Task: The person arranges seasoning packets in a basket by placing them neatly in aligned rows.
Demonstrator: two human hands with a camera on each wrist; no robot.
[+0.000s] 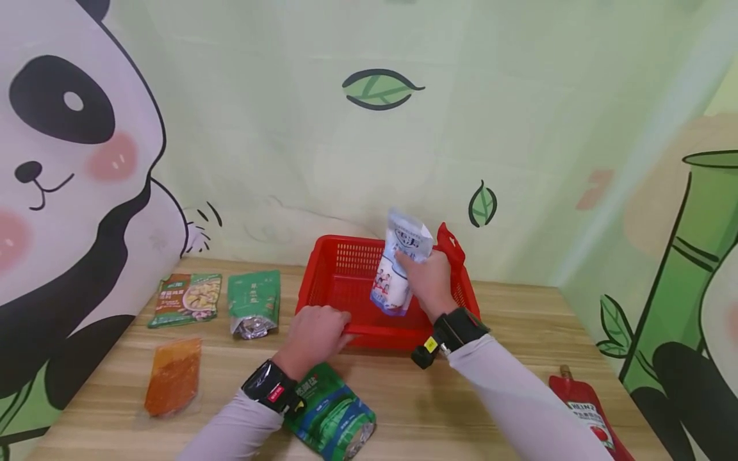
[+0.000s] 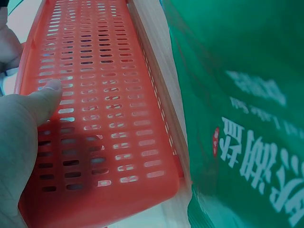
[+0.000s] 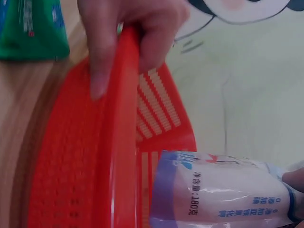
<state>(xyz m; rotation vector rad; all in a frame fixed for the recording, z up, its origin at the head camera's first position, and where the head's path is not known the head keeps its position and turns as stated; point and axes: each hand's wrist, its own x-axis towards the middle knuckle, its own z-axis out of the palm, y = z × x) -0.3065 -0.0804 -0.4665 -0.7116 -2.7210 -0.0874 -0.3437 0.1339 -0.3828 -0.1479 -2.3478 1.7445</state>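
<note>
My left hand (image 1: 316, 337) grips the near rim of a red plastic basket (image 1: 369, 340); in the left wrist view its thumb (image 2: 45, 100) lies against the slotted outer wall. My right hand (image 1: 431, 282) holds a white and blue pouch (image 1: 394, 282) upright over the basket, thumb across its front. The right wrist view shows that pouch (image 3: 223, 190), printed 180克, beside the basket's rim. Under my left wrist a green and blue pouch (image 1: 331, 416) lies on the table.
Left on the wooden table (image 1: 461, 410) lie a green food packet (image 1: 187, 299), a green pouch (image 1: 254, 301) and an orange-filled clear bag (image 1: 173, 378). A red Heinz pouch (image 1: 588, 416) lies at the right. A printed cloth backdrop (image 1: 277, 128) stands close behind the basket.
</note>
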